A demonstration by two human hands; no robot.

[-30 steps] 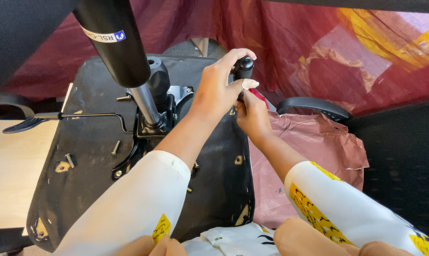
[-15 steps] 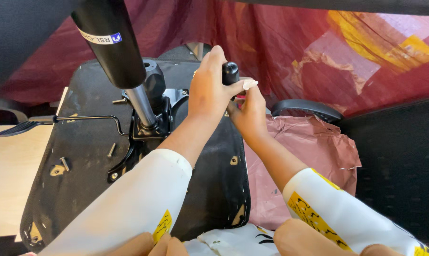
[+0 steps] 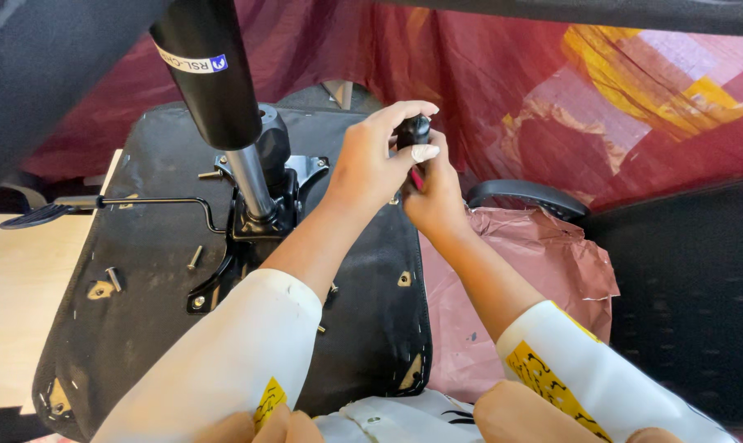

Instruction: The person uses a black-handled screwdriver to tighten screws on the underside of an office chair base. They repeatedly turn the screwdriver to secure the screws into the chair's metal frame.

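An upturned office chair seat (image 3: 141,271) lies black underside up, with its metal mechanism (image 3: 260,205) and black gas cylinder (image 3: 211,74) rising toward me. My left hand (image 3: 371,160) grips the black handle top of a screwdriver (image 3: 414,131) near the seat's far right edge. Just below it, my right hand (image 3: 433,197) wraps the same tool lower down, where a bit of red shaft shows. The tool's tip is hidden behind my hands.
Loose screws (image 3: 113,279) lie on the seat underside at the left. A thin lever with a paddle (image 3: 35,215) sticks out left over a pale wooden surface (image 3: 10,312). A black armrest (image 3: 527,197) and pink plastic wrap (image 3: 535,271) sit right; red cloth hangs behind.
Both hands have stayed on the screwdriver and shifted slightly; my left hand has turned on the handle top. The view has tilted a little.
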